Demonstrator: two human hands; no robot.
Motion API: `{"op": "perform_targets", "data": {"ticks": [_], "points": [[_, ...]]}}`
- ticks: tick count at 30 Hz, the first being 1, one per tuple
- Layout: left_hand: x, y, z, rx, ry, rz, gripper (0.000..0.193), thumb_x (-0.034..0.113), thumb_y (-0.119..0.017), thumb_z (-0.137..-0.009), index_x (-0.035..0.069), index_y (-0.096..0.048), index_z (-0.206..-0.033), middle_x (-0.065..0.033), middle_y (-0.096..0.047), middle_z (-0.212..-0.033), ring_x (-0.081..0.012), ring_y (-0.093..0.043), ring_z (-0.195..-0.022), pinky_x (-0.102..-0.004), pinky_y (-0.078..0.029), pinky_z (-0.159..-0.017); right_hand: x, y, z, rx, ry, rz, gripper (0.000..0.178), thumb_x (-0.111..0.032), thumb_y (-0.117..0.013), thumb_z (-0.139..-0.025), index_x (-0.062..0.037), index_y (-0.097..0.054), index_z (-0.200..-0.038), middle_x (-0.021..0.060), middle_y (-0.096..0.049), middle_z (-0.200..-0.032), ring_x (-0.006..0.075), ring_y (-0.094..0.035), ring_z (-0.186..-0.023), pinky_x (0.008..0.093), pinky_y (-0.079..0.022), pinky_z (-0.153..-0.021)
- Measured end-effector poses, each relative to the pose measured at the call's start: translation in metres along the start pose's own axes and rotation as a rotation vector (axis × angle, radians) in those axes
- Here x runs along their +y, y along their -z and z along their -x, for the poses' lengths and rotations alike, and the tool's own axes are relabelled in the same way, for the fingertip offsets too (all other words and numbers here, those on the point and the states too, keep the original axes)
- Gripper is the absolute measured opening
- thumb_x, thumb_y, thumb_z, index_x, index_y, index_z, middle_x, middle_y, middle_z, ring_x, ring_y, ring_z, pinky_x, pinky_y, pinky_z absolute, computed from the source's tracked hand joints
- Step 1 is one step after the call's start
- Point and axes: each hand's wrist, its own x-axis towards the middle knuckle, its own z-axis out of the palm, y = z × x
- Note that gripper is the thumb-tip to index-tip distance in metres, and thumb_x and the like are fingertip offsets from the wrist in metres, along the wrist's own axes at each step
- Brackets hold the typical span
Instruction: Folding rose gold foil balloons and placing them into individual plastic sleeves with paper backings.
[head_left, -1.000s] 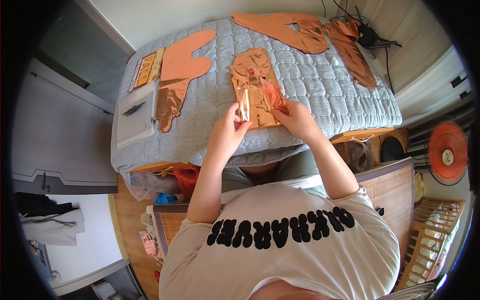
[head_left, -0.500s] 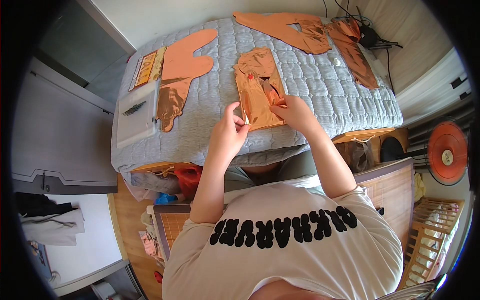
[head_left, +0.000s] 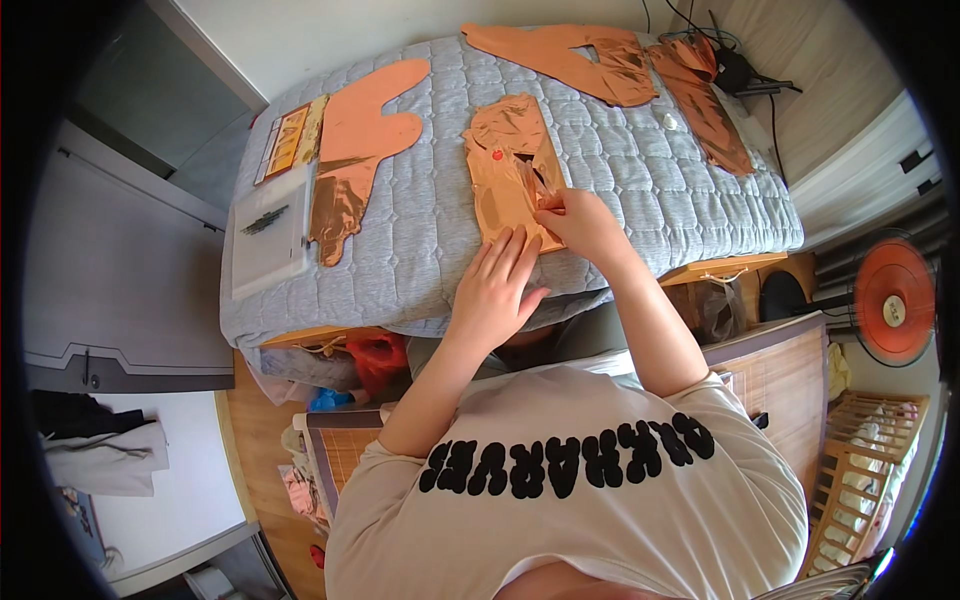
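A folded, flat rose-gold foil balloon (head_left: 500, 190) lies on the quilted bed cover in front of me, with a small red dot on it and a dark slit along its right side. My left hand (head_left: 492, 290) rests on its near edge, fingers stretched out and lying flat. At the slit's near end, my right hand (head_left: 588, 228) pinches the foil along the right side. Another flat foil balloon (head_left: 372, 125) with rounded lobes lies to the left. Farther back lie a foil balloon with a triangular hole (head_left: 620, 75) and a narrower foil piece (head_left: 705, 110).
A pale plastic case (head_left: 270, 268) with dark thin pieces on it sits at the bed's left edge, below a yellow-and-red card (head_left: 290, 140). Black cables (head_left: 740, 75) bunch at the far right corner. An orange fan (head_left: 893, 305) stands right of the bed.
My left hand has gone from pinching the near left corner to lying flat on the balloon's near edge. My right hand stays at the right side, still pinching the foil.
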Motion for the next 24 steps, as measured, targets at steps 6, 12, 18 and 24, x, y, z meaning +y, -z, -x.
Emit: {"op": "perform_targets", "data": {"ticks": [6,12,18,24], "points": [[-0.002,0.001,0.000,-0.008,-0.038,-0.009,0.065,0.035,-0.077,-0.084,0.008,-0.056,-0.139,-0.0204,-0.054,-0.142,-0.0361,-0.050,-0.135,-0.0488,-0.040,-0.114,-0.003,0.021,0.001,-0.146,-0.039,-0.094,0.039,-0.022,-0.070,-0.095,0.0043,-0.064,-0.122,0.0117,-0.072,-0.090,0.0125,-0.067,-0.084,0.0303,-0.052,-0.072],[-0.003,0.000,0.000,0.003,-0.029,-0.008,0.065,0.036,-0.077,-0.084,0.011,-0.057,-0.140,-0.0204,-0.054,-0.143,-0.0365,-0.050,-0.135,-0.0485,-0.042,-0.113,0.017,0.038,0.035,-0.084,0.058,-0.352,0.048,-0.010,-0.069,-0.095,-0.0006,-0.052,-0.139,0.0080,-0.071,-0.091,0.0106,-0.066,-0.084,0.0272,-0.052,-0.076],[-0.001,-0.003,-0.001,0.003,-0.035,-0.034,0.068,0.041,-0.080,-0.080,0.017,-0.059,-0.140,-0.0209,-0.052,-0.145,-0.0374,-0.050,-0.136,-0.0483,-0.043,-0.112,0.010,0.034,0.052,0.053,0.097,-0.116,0.040,-0.004,-0.074,-0.088,0.0019,-0.055,-0.123,0.0085,-0.071,-0.081,0.0137,-0.067,-0.074,0.0288,-0.053,-0.070],[-0.005,-0.006,0.000,-0.010,-0.060,-0.078,0.075,0.042,-0.083,-0.076,0.019,-0.056,-0.142,-0.0211,-0.051,-0.145,-0.0359,-0.049,-0.136,-0.0480,-0.043,-0.112,0.013,0.030,0.054,0.100,0.122,-0.056,0.036,-0.001,-0.075,-0.085,-0.0001,-0.052,-0.113,0.0097,-0.068,-0.078,0.0168,-0.066,-0.071,0.0290,-0.052,-0.067]]}}
